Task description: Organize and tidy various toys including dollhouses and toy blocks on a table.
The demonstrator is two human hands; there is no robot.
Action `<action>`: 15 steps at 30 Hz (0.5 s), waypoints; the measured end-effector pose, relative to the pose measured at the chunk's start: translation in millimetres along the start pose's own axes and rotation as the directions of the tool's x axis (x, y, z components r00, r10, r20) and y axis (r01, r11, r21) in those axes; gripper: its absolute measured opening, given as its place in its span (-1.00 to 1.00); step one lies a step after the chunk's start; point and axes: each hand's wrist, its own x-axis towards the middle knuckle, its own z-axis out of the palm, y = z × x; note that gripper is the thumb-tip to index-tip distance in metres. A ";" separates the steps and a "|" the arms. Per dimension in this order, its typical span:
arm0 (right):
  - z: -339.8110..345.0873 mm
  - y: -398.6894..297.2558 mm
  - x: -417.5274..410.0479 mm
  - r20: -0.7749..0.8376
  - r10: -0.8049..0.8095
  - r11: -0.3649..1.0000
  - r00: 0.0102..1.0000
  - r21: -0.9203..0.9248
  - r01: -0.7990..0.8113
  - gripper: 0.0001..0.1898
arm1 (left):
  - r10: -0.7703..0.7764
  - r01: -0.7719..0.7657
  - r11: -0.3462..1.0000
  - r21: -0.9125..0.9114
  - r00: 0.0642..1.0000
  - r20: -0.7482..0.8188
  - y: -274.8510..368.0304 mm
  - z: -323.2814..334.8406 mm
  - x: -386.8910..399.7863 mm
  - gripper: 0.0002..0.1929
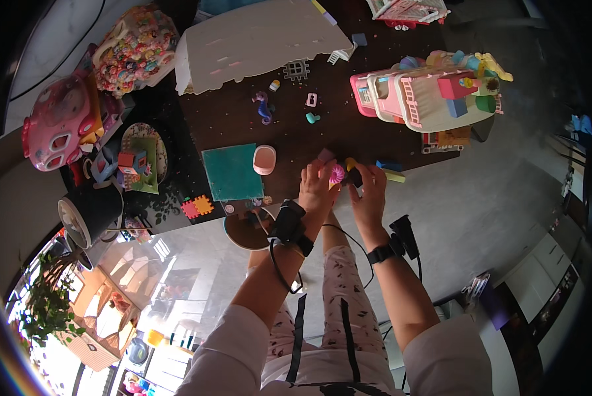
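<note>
At the table's near edge, my left hand [316, 187] curls around a pink swirl-topped toy [336, 173], which looks like a toy ice cream. A dull mauve block [326, 155] lies just beyond its fingertips. My right hand [370, 190] is beside it, thumb and fingers around a small dark block [356, 177]. Against that block is a yellow piece [350, 163]; whether the two are joined is hidden. Right of this hand lie a blue block [389, 166] and a yellow-green block [395, 176].
Left of the hands, a pale pink toy tub [264, 160] overlaps a teal square board [230, 173]. Farther back are a purple seahorse toy [263, 108] and a large white toy panel [261, 47]. A pink-and-white toy vehicle [390, 99] carrying blocks stands right. A round bin [244, 232] sits below the edge.
</note>
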 end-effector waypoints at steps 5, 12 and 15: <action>-7.0 -6.9 3.4 -0.033 0.116 0.955 0.993 0.279 -0.102 -0.65 | 0.069 -0.073 0.995 0.069 0.996 0.053 -11.5 8.7 11.9 -0.51; -10.7 16.0 -32.2 0.078 0.323 0.841 0.943 0.434 -0.324 -0.80 | 0.180 -0.185 0.979 -0.087 0.982 -0.060 -28.5 2.7 21.7 -0.63; -6.8 20.6 -29.5 0.079 0.278 0.915 0.957 0.283 -0.289 -0.83 | 0.220 -0.222 0.974 -0.047 0.975 -0.037 -29.0 -14.6 32.8 -0.64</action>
